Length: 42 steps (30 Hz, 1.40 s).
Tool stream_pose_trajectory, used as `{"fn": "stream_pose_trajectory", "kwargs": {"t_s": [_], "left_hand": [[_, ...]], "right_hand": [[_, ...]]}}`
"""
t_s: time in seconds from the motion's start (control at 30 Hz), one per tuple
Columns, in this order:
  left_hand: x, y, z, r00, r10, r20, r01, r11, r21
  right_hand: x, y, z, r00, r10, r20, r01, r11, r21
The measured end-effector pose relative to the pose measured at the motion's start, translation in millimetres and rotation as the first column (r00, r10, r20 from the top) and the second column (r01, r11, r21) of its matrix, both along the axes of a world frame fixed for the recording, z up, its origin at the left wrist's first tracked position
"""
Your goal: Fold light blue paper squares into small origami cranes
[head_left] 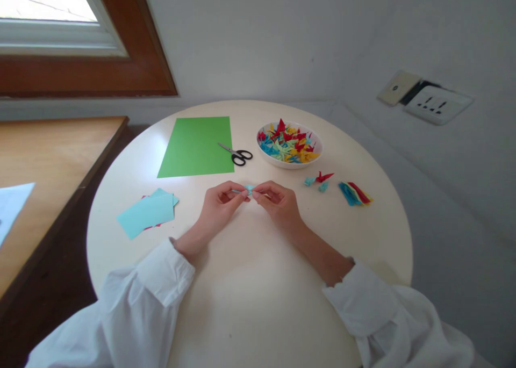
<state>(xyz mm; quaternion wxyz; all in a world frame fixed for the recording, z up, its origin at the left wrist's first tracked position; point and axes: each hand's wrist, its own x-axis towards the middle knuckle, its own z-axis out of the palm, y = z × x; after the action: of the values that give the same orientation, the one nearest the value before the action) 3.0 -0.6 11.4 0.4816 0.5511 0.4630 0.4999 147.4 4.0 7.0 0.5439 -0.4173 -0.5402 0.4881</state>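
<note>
Between my hands, over the middle of the round white table (258, 282), is a small folded piece of light blue paper (249, 188). My left hand (224, 200) pinches its left side with thumb and fingers closed. On the other side, my right hand (279, 200) grips it the same way, and the fingertips nearly meet. Most of the paper's shape is hidden by my fingers. To the right lie a small red paper crane (323, 178) and two small light blue folded pieces (323, 186).
Behind my hands are a green sheet (197, 148), black-handled scissors (238, 156) partly on it, and a white bowl (292, 166) of colourful paper cranes. Light blue and red paper sheets (149, 212) lie left; folded coloured strips (355, 194) lie right. Walls border the table.
</note>
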Motion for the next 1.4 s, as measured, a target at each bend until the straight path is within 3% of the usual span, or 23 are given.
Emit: {"fn": "stream_pose_trajectory", "kwargs": {"t_s": [0.23,0.6,1.4], "left_hand": [[1.0,-0.7,0.6,0.998,0.021,-0.066,-0.02,1.0,0.023],[4.3,-2.3,-2.6,0.995,0.041,-0.093,-0.04,0.999,0.018],[5.6,-0.6,-0.9,0.997,0.082,-0.012,-0.082,0.997,-0.006]], "right_hand": [[0.3,0.6,-2.1,0.999,0.005,0.046,-0.005,1.0,-0.008],[1.2,-1.2,-4.1,0.985,-0.035,0.171,0.016,0.994,0.112],[-2.5,-1.2,-7.0,1.0,-0.015,0.023,0.015,1.0,0.024]]}}
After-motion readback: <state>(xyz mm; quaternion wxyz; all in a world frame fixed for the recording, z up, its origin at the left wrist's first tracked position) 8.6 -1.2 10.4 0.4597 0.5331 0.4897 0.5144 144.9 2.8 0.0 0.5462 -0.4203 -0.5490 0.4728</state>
